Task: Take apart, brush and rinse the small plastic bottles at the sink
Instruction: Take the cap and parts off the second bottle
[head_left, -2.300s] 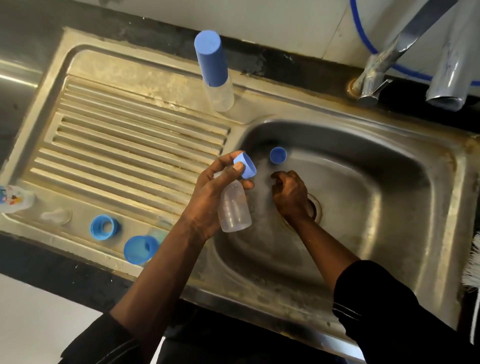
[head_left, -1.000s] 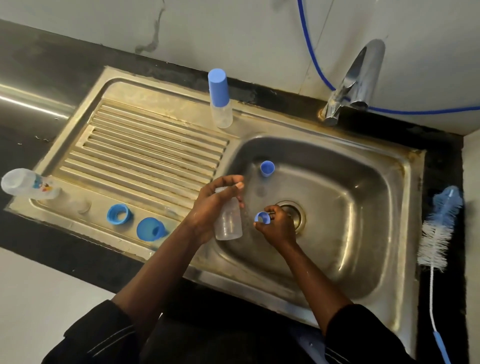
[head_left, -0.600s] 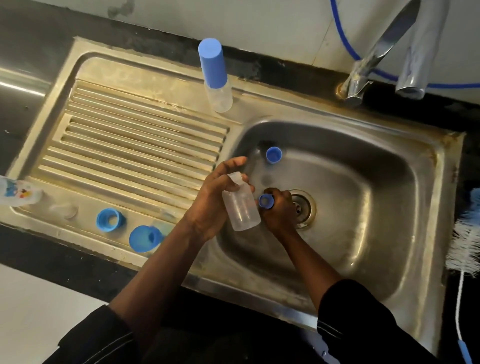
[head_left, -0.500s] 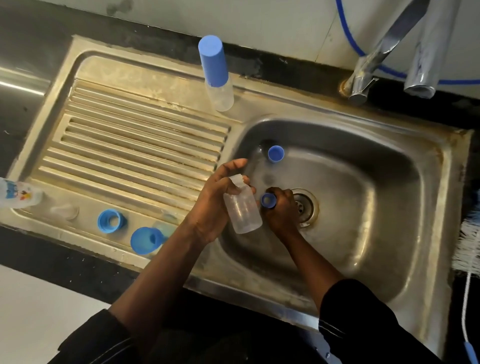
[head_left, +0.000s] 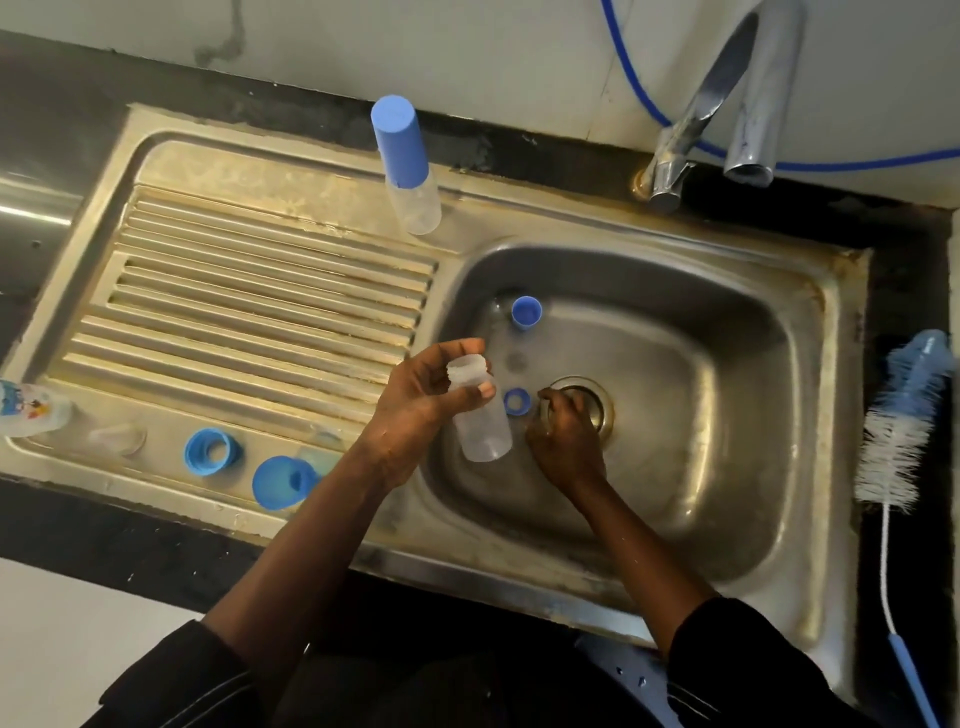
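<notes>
The left hand (head_left: 415, 410) gripped the small clear plastic bottle (head_left: 480, 421) near its shoulder, fingers and thumb wrapped round it. The bottle was uncapped and neck-up over the left part of the stainless steel sink (head_left: 841, 415). The right hand (head_left: 566, 441) sat low by the drain with its fingers curled, the little blue plastic ring (head_left: 517, 402) just beside their tips (whether they pinched it or it lay loose on the basin floor could not be told). With the bottle apart, the sound course was probably to keep the 2 blue parts in the basin, the ring and the round blue plastic cap (head_left: 526, 313), away from the drain opening. The blue-and-white bristle bottle brush (head_left: 904, 415) could then be fetched from the dark desk (head_left: 904, 270) at the right, with the wet bottle held firmly while scrubbing. The only print visible was a colourful cartoon on the clear printed bottle (head_left: 28, 410) lying at the far left, and none of its lettering could be read.
</notes>
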